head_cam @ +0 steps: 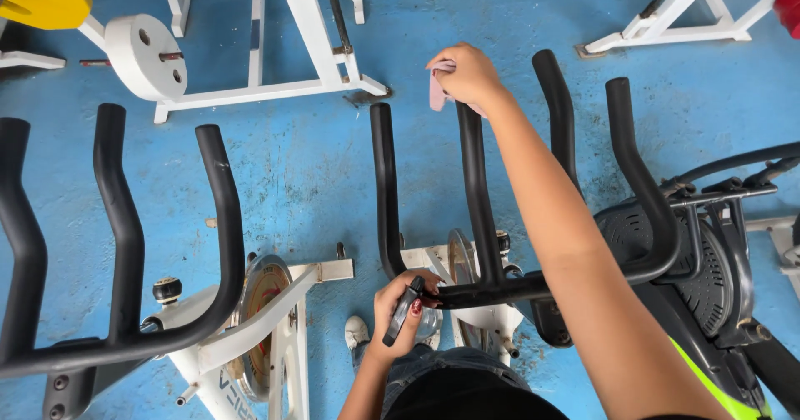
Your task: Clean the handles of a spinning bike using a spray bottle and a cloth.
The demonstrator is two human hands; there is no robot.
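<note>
up at twelve o'clock, the right hand [468, 74] was closed around a pink cloth [438, 87], pressing it on the tip of a black handlebar prong [477, 178] of the middle exercise bike [467, 282]. down at six o'clock, the left hand [400, 307] gripped a dark slim object [403, 310] against the crossbar [500, 289]. at nine o'clock stood another white bike [250, 320]; at three o'clock, a black one [708, 262], all on the blue floor [308, 178].

Pink cloth [437, 87] bunched atop black handlebar prong [475, 178].
</note>
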